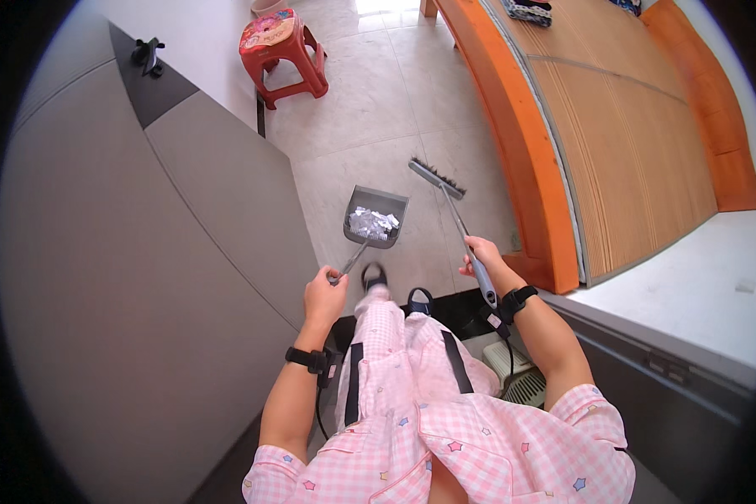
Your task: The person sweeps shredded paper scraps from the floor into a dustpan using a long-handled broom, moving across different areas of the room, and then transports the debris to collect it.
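My left hand (325, 295) grips the handle of a grey long-handled dustpan (360, 196). White scraps (373, 223), perhaps paper or plastic, lie heaped in the pan. In my right hand (482, 257) is the grey handle of a broom (438, 178). Its wide head has dark bristles facing away from me and sits ahead and to the right of the dustpan. Whether the pan and the broom head touch the floor, I cannot tell.
A grey door (164, 271) with a black handle (148, 57) stands close on my left. Ahead is a red plastic stool (283, 57) on the tiled floor (378, 120). An orange wooden bed frame (510, 138) with a mat runs along the right. A white countertop (687, 290) lies nearer.
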Motion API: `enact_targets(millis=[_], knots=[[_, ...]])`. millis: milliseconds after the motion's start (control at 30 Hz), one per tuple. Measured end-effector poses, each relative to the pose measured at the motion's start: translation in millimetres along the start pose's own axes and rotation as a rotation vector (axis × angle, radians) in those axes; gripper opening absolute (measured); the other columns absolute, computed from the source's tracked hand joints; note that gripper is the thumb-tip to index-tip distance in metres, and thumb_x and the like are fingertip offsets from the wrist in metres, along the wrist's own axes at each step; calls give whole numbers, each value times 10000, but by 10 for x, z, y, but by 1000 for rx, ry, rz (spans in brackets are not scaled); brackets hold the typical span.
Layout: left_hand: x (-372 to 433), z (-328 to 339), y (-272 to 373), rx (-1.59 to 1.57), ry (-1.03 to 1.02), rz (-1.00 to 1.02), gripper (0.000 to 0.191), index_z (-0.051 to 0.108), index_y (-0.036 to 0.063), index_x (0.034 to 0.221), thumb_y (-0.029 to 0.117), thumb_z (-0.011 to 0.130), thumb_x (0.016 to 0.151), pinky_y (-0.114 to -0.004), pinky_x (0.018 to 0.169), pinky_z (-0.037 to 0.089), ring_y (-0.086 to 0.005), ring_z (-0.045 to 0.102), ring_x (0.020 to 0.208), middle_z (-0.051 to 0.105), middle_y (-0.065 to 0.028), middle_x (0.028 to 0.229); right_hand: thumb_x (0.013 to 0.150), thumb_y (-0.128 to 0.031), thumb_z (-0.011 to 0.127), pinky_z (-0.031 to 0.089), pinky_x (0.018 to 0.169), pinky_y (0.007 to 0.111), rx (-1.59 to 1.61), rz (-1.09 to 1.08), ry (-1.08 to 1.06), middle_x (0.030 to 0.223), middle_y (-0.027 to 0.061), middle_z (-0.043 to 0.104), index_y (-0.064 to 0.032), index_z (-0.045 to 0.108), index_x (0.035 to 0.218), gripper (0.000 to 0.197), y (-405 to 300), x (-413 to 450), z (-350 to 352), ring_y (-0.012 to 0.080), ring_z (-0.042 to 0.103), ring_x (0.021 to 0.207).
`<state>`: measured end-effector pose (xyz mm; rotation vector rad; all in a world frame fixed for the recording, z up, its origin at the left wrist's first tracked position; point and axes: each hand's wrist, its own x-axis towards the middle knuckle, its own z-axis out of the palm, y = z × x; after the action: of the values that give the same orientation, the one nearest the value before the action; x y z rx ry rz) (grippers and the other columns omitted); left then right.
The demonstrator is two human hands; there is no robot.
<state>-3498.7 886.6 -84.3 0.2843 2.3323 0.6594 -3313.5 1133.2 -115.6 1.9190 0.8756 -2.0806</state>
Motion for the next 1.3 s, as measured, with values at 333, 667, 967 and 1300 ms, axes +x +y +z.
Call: enact_targets(millis=[333,667,967,1300], knots=[[2051,-620,297,152,-114,75,179,525,53,754,227,564,742,-376,592,433,-311,570,641,585,-138,655,819,-213,484,494,509,381,-18,-107,-4,640,20,415,-85,408,1098,317,-1445,1335,1386,125,443,507],[1415,-303,303,209,-90,28,139,515,81,772,208,558,737,-417,594,441,-364,558,691,586,-157,682,823,-250,414,452,415,357,53,101,-1,555,51,428,-108,400,817,143,-588,1659,1296,178,430,422],[1240,-426,309,178,-40,23,130,516,82,770,200,559,736,-430,597,431,-351,559,659,583,-149,655,846,-245,430,386,353,283,13,241,-239,477,35,435,-137,468,818,118,-1113,94,916,128,390,341],[2326,-476,1457,96,65,-149,139,521,73,755,205,563,737,-406,571,427,-338,561,641,579,-137,623,846,-215,416,449,383,284,-215,-38,-193,504,13,432,-124,470,898,119,-3185,1114,1222,104,424,393]])
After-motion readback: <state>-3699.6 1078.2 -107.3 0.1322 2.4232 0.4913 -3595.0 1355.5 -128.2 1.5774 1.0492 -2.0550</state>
